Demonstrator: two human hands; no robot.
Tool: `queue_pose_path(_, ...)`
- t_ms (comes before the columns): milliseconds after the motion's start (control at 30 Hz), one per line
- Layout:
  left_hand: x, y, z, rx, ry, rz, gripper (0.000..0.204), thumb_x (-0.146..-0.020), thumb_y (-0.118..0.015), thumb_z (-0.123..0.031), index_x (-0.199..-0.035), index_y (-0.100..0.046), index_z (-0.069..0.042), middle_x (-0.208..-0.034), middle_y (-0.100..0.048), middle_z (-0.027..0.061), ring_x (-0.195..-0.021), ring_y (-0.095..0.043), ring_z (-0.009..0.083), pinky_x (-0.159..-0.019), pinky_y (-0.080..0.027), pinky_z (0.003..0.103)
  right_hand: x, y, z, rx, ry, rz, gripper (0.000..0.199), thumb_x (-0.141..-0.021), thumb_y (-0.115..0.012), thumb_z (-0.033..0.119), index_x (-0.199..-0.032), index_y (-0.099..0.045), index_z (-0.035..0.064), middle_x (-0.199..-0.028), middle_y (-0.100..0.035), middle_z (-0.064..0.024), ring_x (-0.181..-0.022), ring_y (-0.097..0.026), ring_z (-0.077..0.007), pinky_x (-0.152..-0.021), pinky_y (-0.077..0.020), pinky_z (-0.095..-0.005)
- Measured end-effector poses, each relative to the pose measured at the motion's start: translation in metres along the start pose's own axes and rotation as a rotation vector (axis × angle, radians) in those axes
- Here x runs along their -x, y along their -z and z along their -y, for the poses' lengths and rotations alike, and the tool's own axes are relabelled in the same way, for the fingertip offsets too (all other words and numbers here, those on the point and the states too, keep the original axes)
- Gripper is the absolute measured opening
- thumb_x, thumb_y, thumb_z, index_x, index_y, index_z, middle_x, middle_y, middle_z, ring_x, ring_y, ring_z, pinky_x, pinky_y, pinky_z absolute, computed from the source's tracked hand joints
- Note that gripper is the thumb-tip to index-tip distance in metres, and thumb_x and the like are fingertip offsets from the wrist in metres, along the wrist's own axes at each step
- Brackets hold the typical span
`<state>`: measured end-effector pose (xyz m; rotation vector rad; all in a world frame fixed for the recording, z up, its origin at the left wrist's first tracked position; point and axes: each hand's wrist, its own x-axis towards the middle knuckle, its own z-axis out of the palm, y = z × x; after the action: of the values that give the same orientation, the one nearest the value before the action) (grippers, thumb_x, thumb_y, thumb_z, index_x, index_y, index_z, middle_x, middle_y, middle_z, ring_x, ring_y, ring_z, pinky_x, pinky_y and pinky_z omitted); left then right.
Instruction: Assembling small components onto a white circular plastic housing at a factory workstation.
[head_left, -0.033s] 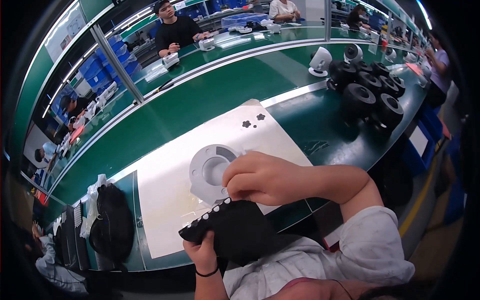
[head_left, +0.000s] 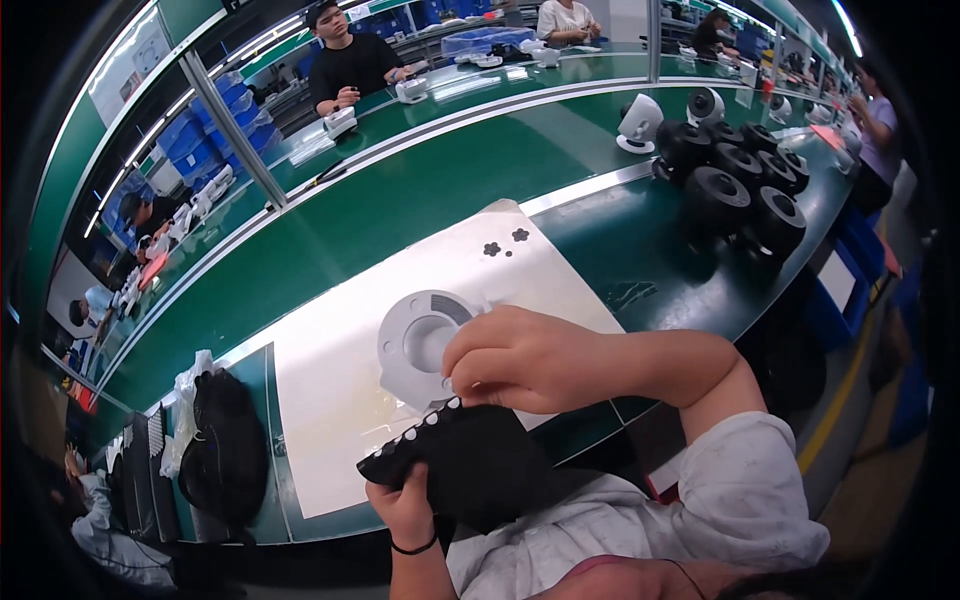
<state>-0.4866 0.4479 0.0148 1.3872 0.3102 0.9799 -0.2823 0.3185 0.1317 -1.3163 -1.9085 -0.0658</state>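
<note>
My left hand [head_left: 403, 508], low in the middle, is closed on a black sheet [head_left: 485, 455], its thumb on the front. Several round white pads [head_left: 410, 434] line the sheet's upper edge. At the right end of that row, my right hand [head_left: 515, 360] is pinched, its fingertips close to the last pad. Whatever it may hold between the fingers is hidden. Just beyond lies a round light-grey plastic part [head_left: 400, 340] with a recessed centre and a slotted patch. My right hand covers its right side.
A white mat [head_left: 330, 420] lies under the grey part, with small black flower-shaped pieces [head_left: 491, 249] at its far end. Black rounded units [head_left: 720, 200] crowd the right of the green bench [head_left: 430, 180]. A black bag [head_left: 225, 445] sits left; co-workers face me across.
</note>
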Motion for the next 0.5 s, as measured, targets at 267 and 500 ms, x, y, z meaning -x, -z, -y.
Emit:
queue_pose_path(267,-0.001,0.002,0.003,0.0,-0.037,-0.004,0.024,-0.078,-0.061,-0.003,-0.101,-0.054,0.001,-0.098,-0.059,0.008,-0.088,-0.056,0.0164,-0.082,-0.042,0.029,0.001,-0.003,0.008,-0.016,-0.065,0.092,0.031,-0.077,-0.057,0.006,-0.108,-0.051,0.005,-0.087,-0.057,-0.013,-0.084,-0.054,-0.0311,-0.074,-0.0398,-0.0378)
queue_pose_path(500,-0.002,0.0,0.001,-0.001,-0.039,-0.016,0.024,-0.078,-0.062,-0.003,-0.101,-0.055,0.001,-0.097,-0.059,0.0075,-0.087,-0.056,0.0155,-0.08,-0.043,0.028,0.006,-0.013,0.012,0.251,0.045,0.058,0.031,-0.073,-0.053,0.004,-0.104,-0.052,0.0077,-0.077,-0.053,-0.0061,-0.08,-0.054,-0.0241,-0.072,-0.0399,-0.0335)
